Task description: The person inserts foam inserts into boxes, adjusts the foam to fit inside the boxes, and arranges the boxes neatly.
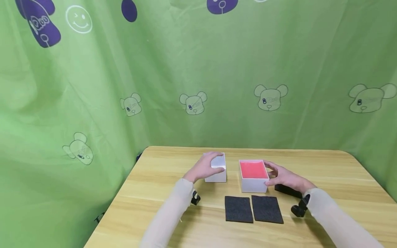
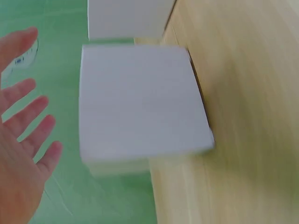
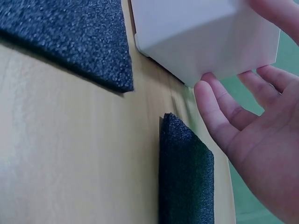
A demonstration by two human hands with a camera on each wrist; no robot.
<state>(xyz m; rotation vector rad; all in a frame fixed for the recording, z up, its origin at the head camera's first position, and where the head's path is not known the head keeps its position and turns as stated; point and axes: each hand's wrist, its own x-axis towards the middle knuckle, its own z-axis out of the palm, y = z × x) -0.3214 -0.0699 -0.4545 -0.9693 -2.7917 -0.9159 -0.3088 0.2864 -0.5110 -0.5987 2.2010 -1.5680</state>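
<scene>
1. Starting with the biggest thing: a green curtain point(image 1: 186, 69) printed with cartoon bears is hung all the way around the back and sides.
2. A wooden table point(image 1: 325, 165) is set in front of it, and everything else is laid out near the middle of it.
3. An open white box point(image 1: 253, 175) with a red lining is placed just right of centre. The right hand point(image 1: 285, 179) is held against its right side, and the fingers are seen relaxed and loosely spread in the wrist view. The thumb point(image 3: 215, 112) is right at the lower corner of the box point(image 3: 205, 37). No real clamp is shown, so it's a wide, easy grip at most.
4. A closed-looking white lid point(image 1: 218, 168) is parked just left of the box, with a gap between them. The left hand point(image 1: 203, 168) is draped over it from the left.
5. In the left wrist view the fingers point(image 2: 28, 121) are fanned out straight beside the lid point(image 2: 140, 102). Nothing is gripped, and actual contact can't be confirmed because the shot is blurred.
6. Two flat dark foam pads point(image 1: 238, 209) point(image 1: 266, 209) are lined up side by side in front of the box, nearly touching.
7. A third foam block point(image 3: 184, 177) is tucked under the right wrist.
8. Tip, for what it's worth: both pieces are probably best held by their side walls, with the thumb opposite the fingers. They should be kept level, and the sleeve kept off that third block.
</scene>
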